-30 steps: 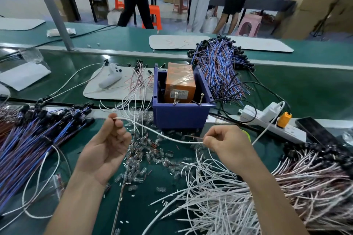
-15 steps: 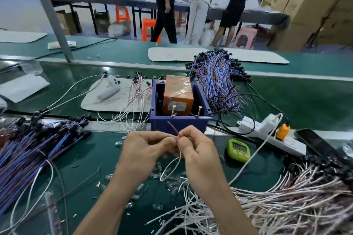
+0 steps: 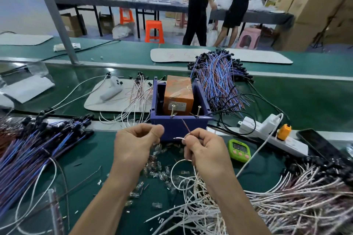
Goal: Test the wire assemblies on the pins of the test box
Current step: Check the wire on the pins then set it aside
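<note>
Single head-worn wide-angle view, looking forward and down, close over the green workbench [image 3: 286, 101], hall beyond

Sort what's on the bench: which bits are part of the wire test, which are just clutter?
In use: test box, pins, wire in right hand, white wire pile.
Lying about: timer, phone, white remote.
</note>
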`<state>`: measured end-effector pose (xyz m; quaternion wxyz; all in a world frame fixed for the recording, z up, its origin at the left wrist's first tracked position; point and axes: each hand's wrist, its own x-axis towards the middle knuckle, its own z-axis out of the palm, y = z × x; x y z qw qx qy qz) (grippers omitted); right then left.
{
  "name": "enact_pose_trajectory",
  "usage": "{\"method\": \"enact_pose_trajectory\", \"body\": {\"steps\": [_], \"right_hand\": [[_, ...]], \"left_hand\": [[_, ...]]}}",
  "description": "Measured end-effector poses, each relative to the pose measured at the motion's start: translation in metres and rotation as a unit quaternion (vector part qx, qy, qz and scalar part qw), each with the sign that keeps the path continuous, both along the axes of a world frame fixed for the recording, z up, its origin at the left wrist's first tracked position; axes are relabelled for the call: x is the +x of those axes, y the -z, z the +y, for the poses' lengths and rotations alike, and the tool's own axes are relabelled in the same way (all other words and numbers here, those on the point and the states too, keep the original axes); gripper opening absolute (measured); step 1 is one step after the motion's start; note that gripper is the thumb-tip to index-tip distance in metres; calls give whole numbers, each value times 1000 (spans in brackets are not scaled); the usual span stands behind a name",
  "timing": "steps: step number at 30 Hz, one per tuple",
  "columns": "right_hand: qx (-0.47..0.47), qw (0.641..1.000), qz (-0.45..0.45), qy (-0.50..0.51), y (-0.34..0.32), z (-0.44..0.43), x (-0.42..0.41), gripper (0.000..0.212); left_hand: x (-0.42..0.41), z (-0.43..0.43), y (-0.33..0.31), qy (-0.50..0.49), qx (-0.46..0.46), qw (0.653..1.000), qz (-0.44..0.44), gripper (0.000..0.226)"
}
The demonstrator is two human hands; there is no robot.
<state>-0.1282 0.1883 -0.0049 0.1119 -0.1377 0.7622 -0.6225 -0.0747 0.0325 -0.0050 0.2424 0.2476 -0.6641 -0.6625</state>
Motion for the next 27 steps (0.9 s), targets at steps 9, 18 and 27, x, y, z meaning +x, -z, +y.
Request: {"method": "enact_pose_trajectory", "body": {"steps": [9,18,27], "right_hand": [[-174,979,-100,-46,-7,-5,5,39],[-15,998,21,-61,-11,5,8,25],[-85,996,-8,8,-7,-17,20,24]], "left_hand": [[7,17,3,159,52,985,46,21],[-6,24,-2,71,232,967,76,12],[-7,32,-10,139,250,957,38,22]]}}
